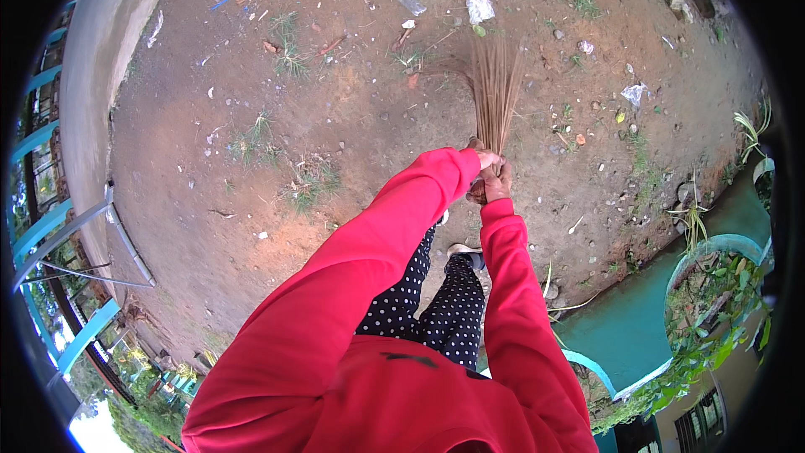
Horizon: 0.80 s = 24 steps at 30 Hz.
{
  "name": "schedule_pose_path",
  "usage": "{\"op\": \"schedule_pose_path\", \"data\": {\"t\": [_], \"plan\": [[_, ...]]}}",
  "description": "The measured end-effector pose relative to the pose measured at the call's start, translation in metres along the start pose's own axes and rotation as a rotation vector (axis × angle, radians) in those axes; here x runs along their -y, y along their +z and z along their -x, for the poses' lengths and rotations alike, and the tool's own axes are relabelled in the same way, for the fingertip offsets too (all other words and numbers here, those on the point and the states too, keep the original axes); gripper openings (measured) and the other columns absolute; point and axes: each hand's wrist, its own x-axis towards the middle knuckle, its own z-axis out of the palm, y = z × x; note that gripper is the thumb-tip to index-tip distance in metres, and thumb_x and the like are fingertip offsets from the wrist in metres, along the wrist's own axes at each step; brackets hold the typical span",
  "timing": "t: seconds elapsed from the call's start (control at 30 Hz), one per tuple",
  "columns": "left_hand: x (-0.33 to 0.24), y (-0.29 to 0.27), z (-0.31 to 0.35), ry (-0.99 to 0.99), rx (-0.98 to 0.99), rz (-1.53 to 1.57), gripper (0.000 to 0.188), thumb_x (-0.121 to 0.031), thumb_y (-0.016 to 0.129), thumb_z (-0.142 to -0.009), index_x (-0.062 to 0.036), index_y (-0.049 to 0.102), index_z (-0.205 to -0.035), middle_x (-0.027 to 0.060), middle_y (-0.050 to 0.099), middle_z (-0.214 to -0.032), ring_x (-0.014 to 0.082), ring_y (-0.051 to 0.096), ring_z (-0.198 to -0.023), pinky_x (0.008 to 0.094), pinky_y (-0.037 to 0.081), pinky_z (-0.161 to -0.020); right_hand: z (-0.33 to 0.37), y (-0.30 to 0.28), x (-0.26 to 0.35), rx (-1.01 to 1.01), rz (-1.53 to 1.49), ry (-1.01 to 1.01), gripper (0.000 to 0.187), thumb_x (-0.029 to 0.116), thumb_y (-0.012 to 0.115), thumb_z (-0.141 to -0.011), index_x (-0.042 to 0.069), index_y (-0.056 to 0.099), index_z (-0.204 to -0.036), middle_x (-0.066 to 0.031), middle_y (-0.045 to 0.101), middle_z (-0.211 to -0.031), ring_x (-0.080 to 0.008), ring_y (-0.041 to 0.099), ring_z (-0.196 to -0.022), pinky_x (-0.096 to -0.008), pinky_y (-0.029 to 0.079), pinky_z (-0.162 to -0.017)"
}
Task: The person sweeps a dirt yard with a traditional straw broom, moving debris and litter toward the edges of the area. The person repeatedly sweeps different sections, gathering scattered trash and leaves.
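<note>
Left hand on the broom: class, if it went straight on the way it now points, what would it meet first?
The left hand points up the picture along the stick broom. Past the bristles it would probably meet bare dirt ground, then a crumpled white wrapper; depth is unclear.

The broom (495,88) handle is hidden inside the left hand (486,158) and right hand (495,187), whose fingers overlap so their grip cannot be separated. Beyond the hands, bristle tips blur into dirt. Below them, a shoe (464,250) shows only partly behind the sleeve.
</note>
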Motion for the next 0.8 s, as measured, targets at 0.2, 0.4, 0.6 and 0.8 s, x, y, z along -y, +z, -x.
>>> {"op": "schedule_pose_path", "data": {"t": [0.2,0.4,0.6,0.8], "plan": [[0.014,0.0,0.036,0.408,-0.137,0.308,0.062,-0.013,0.063,-0.056,0.0012,0.028,-0.105,0.016,0.049,-0.086,0.0237,0.048,-0.081,0.0307,0.039,-0.071,0.019,0.01,-0.018,0.143,-0.01,-0.663,0.072,0.009,0.057,-0.062,0.014,0.011,-0.117,-0.0093,0.042,-0.093,-0.0178,0.049,-0.07,-0.0244,0.042,-0.049],[0.06,-0.011,0.055,-0.483,-0.492,0.388,0.037,-0.021,0.06,-0.059,0.0045,0.049,-0.083,0.0124,0.053,-0.075,0.0218,0.053,-0.064,0.0309,0.043,-0.056,0.035,0.01,-0.018,0.42,0.133,0.35,0.057,0.012,0.056,-0.063,0.013,0.024,-0.11,-0.0079,0.048,-0.061,-0.0179,0.047,-0.04,-0.0297,0.039,-0.032],[-0.018,0.008,0.003,-0.177,0.233,0.1,0.06,-0.027,0.058,-0.06,0.0009,0.026,-0.102,0.0209,0.047,-0.088,0.0292,0.049,-0.079,0.0353,0.04,-0.065,0.016,-0.005,0.031,-0.096,0.097,0.02,0.056,0.008,0.053,-0.065,0.014,0.02,-0.109,-0.0092,0.046,-0.057,-0.0195,0.044,-0.034,-0.0319,0.037,-0.028],[-0.022,0.041,0.044,0.319,-0.06,0.356,0.058,-0.016,0.063,-0.058,0.004,0.028,-0.1,0.0149,0.048,-0.085,0.0226,0.049,-0.078,0.0296,0.04,-0.066,0.035,-0.035,0.024,0.066,0.037,-0.472,0.063,0.0,0.049,-0.065,0.01,0.013,-0.116,-0.0109,0.042,-0.093,-0.0187,0.049,-0.074,-0.0268,0.043,-0.061]]}}
